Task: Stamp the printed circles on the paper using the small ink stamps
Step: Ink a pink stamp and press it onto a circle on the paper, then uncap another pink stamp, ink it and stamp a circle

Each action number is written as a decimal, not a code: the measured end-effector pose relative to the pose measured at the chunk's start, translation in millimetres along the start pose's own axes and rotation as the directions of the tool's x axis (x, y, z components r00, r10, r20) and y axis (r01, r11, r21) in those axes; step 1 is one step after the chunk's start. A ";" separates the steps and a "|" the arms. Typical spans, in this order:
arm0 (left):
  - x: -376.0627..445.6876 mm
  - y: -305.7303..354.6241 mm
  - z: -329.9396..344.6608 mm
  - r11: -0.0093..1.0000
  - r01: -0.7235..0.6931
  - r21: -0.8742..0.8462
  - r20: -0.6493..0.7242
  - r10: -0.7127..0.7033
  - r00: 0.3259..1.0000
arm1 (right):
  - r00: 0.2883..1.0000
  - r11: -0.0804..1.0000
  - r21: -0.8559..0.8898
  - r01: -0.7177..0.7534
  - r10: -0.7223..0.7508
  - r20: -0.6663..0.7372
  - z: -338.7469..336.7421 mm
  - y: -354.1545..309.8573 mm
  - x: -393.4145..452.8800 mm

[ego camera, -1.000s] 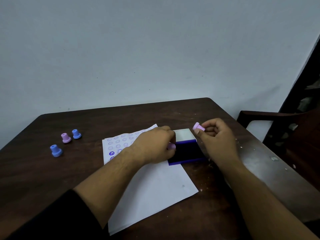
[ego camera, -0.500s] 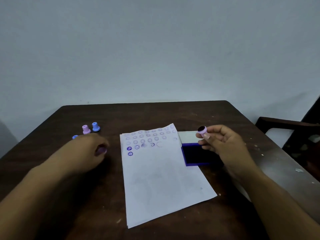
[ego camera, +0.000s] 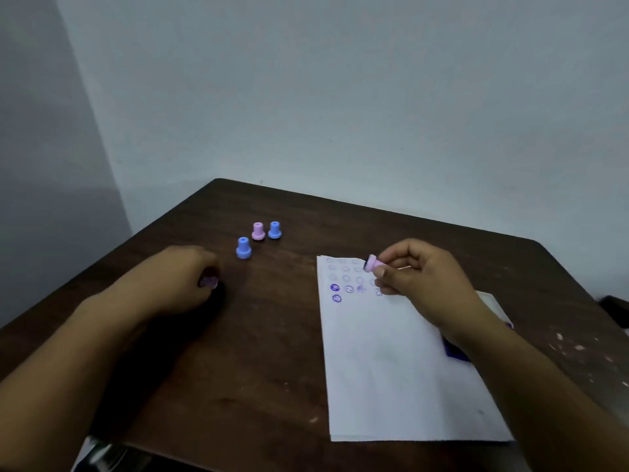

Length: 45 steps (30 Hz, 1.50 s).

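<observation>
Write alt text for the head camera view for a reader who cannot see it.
The right hand pinches a pink stamp over the paper and its printed circles. The left hand grips another stamp on the dark wooden table, near three loose stamps.

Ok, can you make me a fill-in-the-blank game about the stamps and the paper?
1. The right hand pinches a ___ stamp over the paper.
2. ___ stamps stand loose on the table beyond the left hand.
3. Of those, ___ are blue.

Missing words: pink; three; two
</observation>
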<state>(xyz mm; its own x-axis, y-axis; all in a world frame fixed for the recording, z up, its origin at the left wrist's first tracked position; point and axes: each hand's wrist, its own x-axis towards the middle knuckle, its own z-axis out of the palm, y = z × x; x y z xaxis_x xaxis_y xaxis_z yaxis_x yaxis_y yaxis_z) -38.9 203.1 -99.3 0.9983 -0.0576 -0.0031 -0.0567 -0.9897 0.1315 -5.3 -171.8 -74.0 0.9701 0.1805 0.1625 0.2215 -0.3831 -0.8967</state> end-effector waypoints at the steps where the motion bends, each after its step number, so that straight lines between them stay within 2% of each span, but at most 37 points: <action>1: -0.6 -2.7 0.1 1.000 0.009 -0.015 -0.016 -0.009 1.000 | 0.999 1.000 -0.006 0.019 -0.019 0.027 14.4 -6.6 7.8; 6: 8.6 -13.2 -3.6 0.995 0.065 -0.079 -0.072 -0.071 0.995 | 0.988 0.995 0.100 -0.006 -0.010 0.156 91.4 -25.3 41.2; 10: 20.4 -26.0 -6.7 0.989 0.118 -0.085 -0.079 -0.125 0.989 | 0.981 0.995 0.086 -0.051 0.034 0.191 151.5 -24.6 53.7; 13: 23.4 -35.7 0.0 0.987 0.131 -0.090 -0.095 -0.139 0.986 | 0.978 0.999 -0.014 0.029 -0.025 0.209 186.9 -24.6 55.6; 17: 21.5 -43.5 12.9 0.984 0.116 -0.136 -0.190 -0.141 0.972 | 0.970 0.981 -0.087 0.175 -0.157 0.185 217.3 -31.5 57.7; 21: 19.4 -43.8 20.8 0.980 0.091 -0.176 -0.266 -0.137 0.954 | 0.940 0.931 -0.211 0.299 -0.250 0.232 231.5 -37.0 60.8; 28: 20.4 -37.2 21.4 0.972 0.049 -0.228 -0.402 -0.140 0.905 | 0.908 0.856 -0.343 0.388 -0.290 0.304 227.6 -37.6 64.5; 33: 20.0 -28.2 21.4 0.954 0.033 -0.298 -0.485 -0.181 0.856 | 0.961 0.888 -0.370 0.275 -0.263 0.084 180.4 -61.0 108.4; 34: 19.7 -26.6 21.5 0.952 0.026 -0.306 -0.494 -0.183 0.850 | 0.964 0.862 -0.430 0.267 -0.247 0.103 172.8 -63.4 118.7; 36: 19.8 -23.9 22.5 0.949 0.014 -0.314 -0.514 -0.183 0.838 | 0.944 0.781 -0.538 0.319 -0.213 0.250 166.8 -62.1 134.7; 38: 20.7 -22.4 23.5 0.950 0.005 -0.312 -0.532 -0.179 0.828 | 0.882 0.699 -0.574 0.427 -0.182 0.434 172.1 -59.3 140.7; 40: 21.1 -22.2 23.7 0.952 -0.005 -0.306 -0.543 -0.170 0.822 | 0.815 0.635 -0.575 0.515 -0.156 0.558 183.9 -57.6 142.3; 43: 21.1 -21.5 23.7 0.956 -0.029 -0.292 -0.554 -0.144 0.820 | 0.753 0.555 -0.570 0.605 -0.166 0.637 199.7 -54.3 140.8; 45: 20.7 -21.4 24.6 0.959 -0.032 -0.282 -0.557 -0.136 0.820 | 0.751 0.550 -0.567 0.613 -0.185 0.634 202.3 -48.7 140.0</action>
<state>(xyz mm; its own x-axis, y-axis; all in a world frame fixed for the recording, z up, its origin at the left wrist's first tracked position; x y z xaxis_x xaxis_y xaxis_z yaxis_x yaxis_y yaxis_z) -17.3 219.9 -126.6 0.8318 0.1607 0.5313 -0.0829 -0.9104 0.4053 99.6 55.4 -90.9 0.6247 0.7804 0.0269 0.7732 -0.6135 -0.1607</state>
